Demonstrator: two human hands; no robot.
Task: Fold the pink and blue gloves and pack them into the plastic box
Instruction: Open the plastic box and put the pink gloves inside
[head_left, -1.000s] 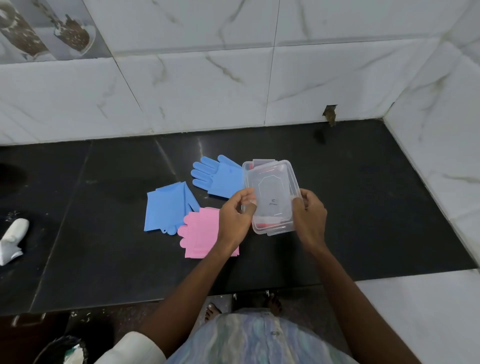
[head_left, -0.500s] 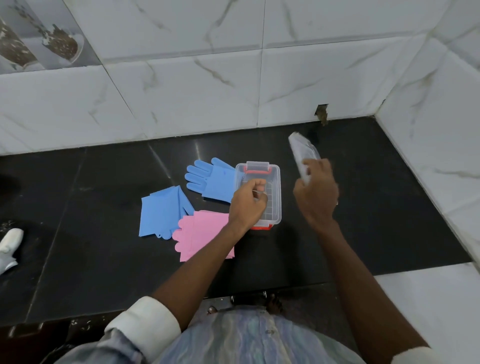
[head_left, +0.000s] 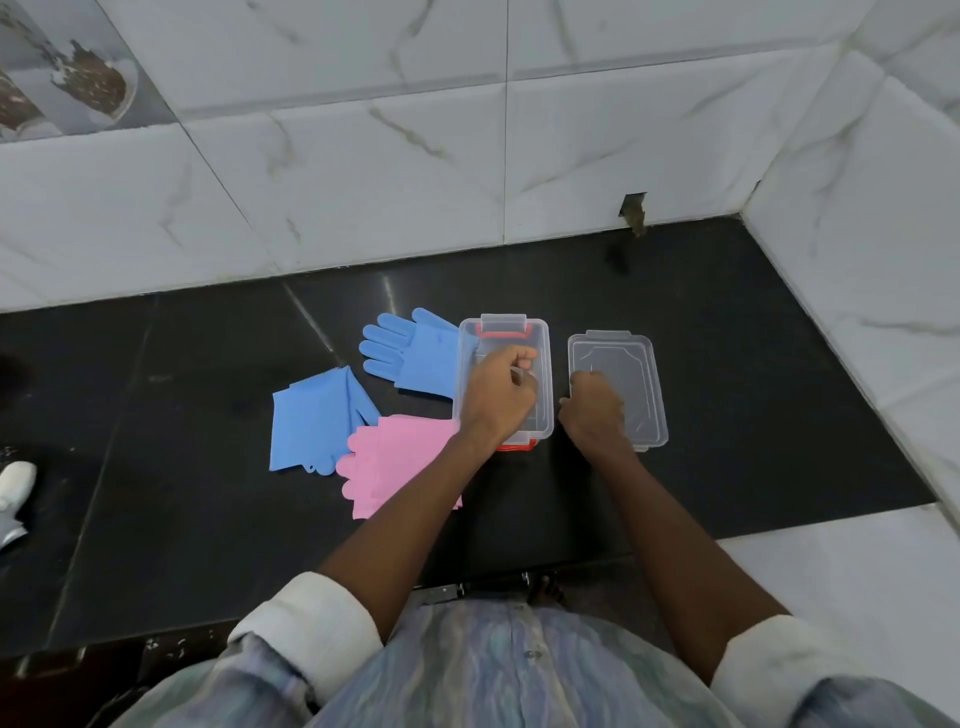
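Note:
The clear plastic box (head_left: 543, 343) with red clips stands open on the black counter. My left hand (head_left: 498, 397) is over its inside, fingers pinched together; I cannot tell whether anything is between them. The clear lid (head_left: 641, 389) lies flat just right of the box, and my right hand (head_left: 592, 415) grips its near left edge. One blue glove (head_left: 415, 358) lies flat left of the box, cuff touching it, fingers pointing left. A folded blue glove (head_left: 311, 421) lies further left. The pink glove (head_left: 395, 457) lies in front, partly under my left forearm.
The black counter (head_left: 208, 519) is bounded by white marble tile walls at the back and right, with a small hole in the back wall (head_left: 634, 210). A white object (head_left: 15, 486) sits at the far left edge. A white ledge (head_left: 841, 571) adjoins the counter's front right.
My right hand lifted the lid off the box, carried it right and has set it down flat beside the box. My left hand stayed at the box. The gloves have not moved.

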